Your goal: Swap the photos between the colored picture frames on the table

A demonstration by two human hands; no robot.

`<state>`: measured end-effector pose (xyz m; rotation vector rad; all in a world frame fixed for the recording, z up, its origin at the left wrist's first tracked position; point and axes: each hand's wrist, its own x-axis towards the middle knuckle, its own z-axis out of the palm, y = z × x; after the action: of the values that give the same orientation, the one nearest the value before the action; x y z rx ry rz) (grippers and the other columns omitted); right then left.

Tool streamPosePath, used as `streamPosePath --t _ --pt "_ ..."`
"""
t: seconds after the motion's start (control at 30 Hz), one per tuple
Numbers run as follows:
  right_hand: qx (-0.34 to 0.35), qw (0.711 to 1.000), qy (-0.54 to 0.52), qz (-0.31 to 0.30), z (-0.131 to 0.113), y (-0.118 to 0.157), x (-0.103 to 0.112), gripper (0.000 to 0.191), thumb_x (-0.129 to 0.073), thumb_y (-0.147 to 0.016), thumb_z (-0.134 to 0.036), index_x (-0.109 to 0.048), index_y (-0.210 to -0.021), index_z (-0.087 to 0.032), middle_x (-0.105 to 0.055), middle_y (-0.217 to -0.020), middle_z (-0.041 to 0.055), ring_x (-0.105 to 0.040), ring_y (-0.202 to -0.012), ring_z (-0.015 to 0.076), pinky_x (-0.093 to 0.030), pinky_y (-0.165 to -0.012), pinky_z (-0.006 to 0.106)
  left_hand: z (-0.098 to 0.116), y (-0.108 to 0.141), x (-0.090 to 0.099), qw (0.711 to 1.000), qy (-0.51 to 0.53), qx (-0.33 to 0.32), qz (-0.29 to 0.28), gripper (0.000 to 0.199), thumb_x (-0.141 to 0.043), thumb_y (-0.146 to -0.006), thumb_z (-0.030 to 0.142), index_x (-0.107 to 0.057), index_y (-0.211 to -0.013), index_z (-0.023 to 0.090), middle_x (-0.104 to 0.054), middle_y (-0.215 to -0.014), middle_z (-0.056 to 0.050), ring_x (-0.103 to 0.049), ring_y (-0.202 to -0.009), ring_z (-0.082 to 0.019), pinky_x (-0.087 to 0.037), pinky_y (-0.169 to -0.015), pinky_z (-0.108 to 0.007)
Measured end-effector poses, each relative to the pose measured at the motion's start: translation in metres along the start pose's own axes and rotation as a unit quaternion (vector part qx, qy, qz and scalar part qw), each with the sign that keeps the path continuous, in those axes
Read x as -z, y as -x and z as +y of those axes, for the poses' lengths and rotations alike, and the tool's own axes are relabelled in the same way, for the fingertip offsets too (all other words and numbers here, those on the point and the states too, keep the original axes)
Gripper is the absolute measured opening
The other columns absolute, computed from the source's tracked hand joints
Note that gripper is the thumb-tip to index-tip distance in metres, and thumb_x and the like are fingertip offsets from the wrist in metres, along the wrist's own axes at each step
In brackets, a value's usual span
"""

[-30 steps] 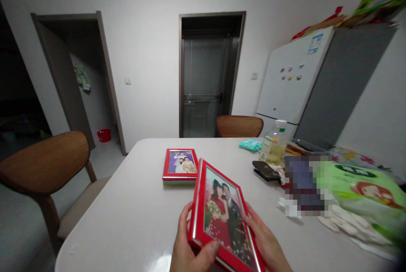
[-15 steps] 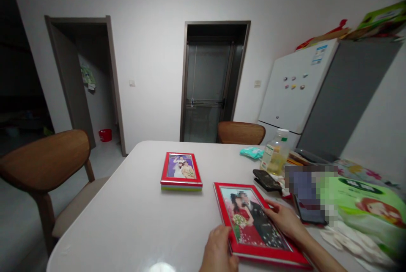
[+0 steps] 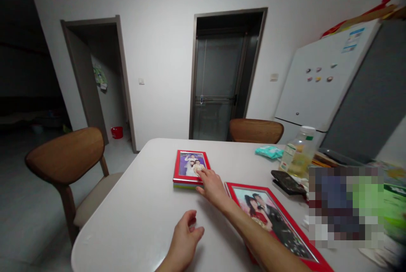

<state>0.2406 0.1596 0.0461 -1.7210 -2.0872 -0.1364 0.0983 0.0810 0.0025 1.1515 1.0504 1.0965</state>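
Right hand at near right corner of small frame, which lies face up on bench; I can't tell whether its fingers grip. My left hand hovers nearer, fingers loosely curled, thumb apart. Large frame lies beneath my right forearm.

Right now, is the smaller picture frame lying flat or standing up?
Lying flat: the smaller picture frame faces up on the table, its edge showing along the near side.

the head view looks forward across the table.
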Motion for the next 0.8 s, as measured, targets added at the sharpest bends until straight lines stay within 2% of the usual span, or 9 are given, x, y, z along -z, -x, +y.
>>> streamPosePath --t 0.1,0.23,0.37,0.43,0.53,0.6,0.67,0.7,0.8 --pt "0.021 1.000 0.001 -0.011 -0.015 -0.016 -0.006 0.029 -0.053 -0.066 -0.013 -0.055 -0.095 -0.015 -0.054 -0.099 0.0108 -0.043 -0.097 0.0227 -0.032 -0.081 0.033 -0.001 -0.005 0.011 0.998 0.048 0.027 0.024 0.040 -0.068 -0.056 0.022 -0.054 -0.091 0.011 -0.059 -0.099 -0.014 -0.057 -0.089 -0.021 -0.040 -0.082 -0.032" --pt "0.059 0.998 -0.011 -0.019 -0.035 0.007 0.004 0.019 -0.048 -0.068 -0.012 -0.056 -0.085 -0.015 -0.053 -0.094 0.0085 -0.044 -0.092 0.0200 -0.033 -0.081 0.031 0.007 -0.005 0.020 0.989 0.128 0.058 0.037 0.045 -0.060 -0.067 0.038 -0.049 -0.100 0.010 -0.060 -0.096 -0.014 -0.060 -0.085 -0.020 -0.043 -0.078 -0.034" --pt "0.070 0.987 -0.140 -0.036 -0.059 0.057 0.024 0.022 -0.050 -0.065 -0.011 -0.056 -0.086 -0.017 -0.053 -0.094 0.0078 -0.045 -0.090 0.0206 -0.035 -0.081 0.034 0.029 0.007 0.014 0.969 0.240 -0.029 0.045 0.045 -0.056 -0.071 0.042 -0.050 -0.106 0.015 -0.059 -0.103 -0.009 -0.055 -0.097 -0.020 -0.040 -0.084 -0.031" --pt "0.044 0.964 -0.260 -0.039 -0.067 0.077 0.034 0.026 -0.054 -0.064 -0.016 -0.056 -0.090 -0.019 -0.053 -0.100 0.0083 -0.044 -0.096 0.0219 -0.034 -0.085 0.036 0.038 0.019 0.010 0.963 0.249 -0.076 0.066 0.045 -0.058 -0.069 0.040 -0.052 -0.105 0.014 -0.062 -0.100 -0.009 -0.055 -0.097 -0.023 -0.040 -0.085 -0.033" --pt "-0.068 0.870 -0.488 -0.029 -0.068 0.091 0.049 0.043 -0.055 -0.068 -0.033 -0.048 -0.109 -0.023 -0.046 -0.118 0.0080 -0.040 -0.109 0.0223 -0.032 -0.090 0.037 0.040 0.039 0.008 0.985 0.115 -0.089 0.093 0.045 -0.057 -0.071 0.039 -0.053 -0.105 0.010 -0.064 -0.096 -0.012 -0.056 -0.094 -0.025 -0.040 -0.085 -0.035" --pt "-0.162 0.762 -0.627 -0.016 -0.065 0.094 0.059 0.051 -0.047 -0.073 -0.044 -0.038 -0.120 -0.027 -0.043 -0.124 0.0066 -0.040 -0.111 0.0214 -0.034 -0.088 0.038 0.034 0.052 0.008 0.987 0.005 -0.127 0.101 0.046 -0.054 -0.073 0.038 -0.052 -0.109 0.011 -0.062 -0.100 -0.013 -0.055 -0.094 -0.026 -0.040 -0.085 -0.036" --pt "-0.218 0.658 -0.721 0.007 -0.063 0.095 0.067 0.055 -0.041 -0.074 -0.051 -0.031 -0.123 -0.030 -0.045 -0.123 0.0060 -0.044 -0.109 0.0211 -0.038 -0.084 0.039 0.025 0.063 0.009 0.969 -0.087 -0.218 0.079 0.045 -0.052 -0.074 0.036 -0.050 -0.113 0.013 -0.058 -0.109 -0.014 -0.052 -0.101 -0.026 -0.039 -0.088 -0.036" --pt "-0.231 0.623 -0.747 0.019 -0.062 0.096 0.070 0.058 -0.042 -0.073 -0.052 -0.029 -0.124 -0.030 -0.047 -0.121 0.0056 -0.046 -0.106 0.0210 -0.040 -0.082 0.039 0.020 0.067 0.010 0.952 -0.130 -0.272 0.053 0.043 -0.050 -0.075 0.034 -0.049 -0.114 0.015 -0.055 -0.113 -0.013 -0.049 -0.105 -0.026 -0.037 -0.090 -0.036" --pt "-0.275 0.583 -0.764 0.020 -0.059 0.105 0.073 0.064 -0.054 -0.068 -0.044 -0.029 -0.125 -0.030 -0.056 -0.111 0.0047 -0.056 -0.092 0.0204 -0.044 -0.077 0.036 0.004 0.073 0.016 0.886 -0.256 -0.383 -0.048 0.039 -0.049 -0.077 0.032 -0.050 -0.114 0.021 -0.051 -0.119 -0.010 -0.046 -0.109 -0.025 -0.037 -0.091 -0.037"
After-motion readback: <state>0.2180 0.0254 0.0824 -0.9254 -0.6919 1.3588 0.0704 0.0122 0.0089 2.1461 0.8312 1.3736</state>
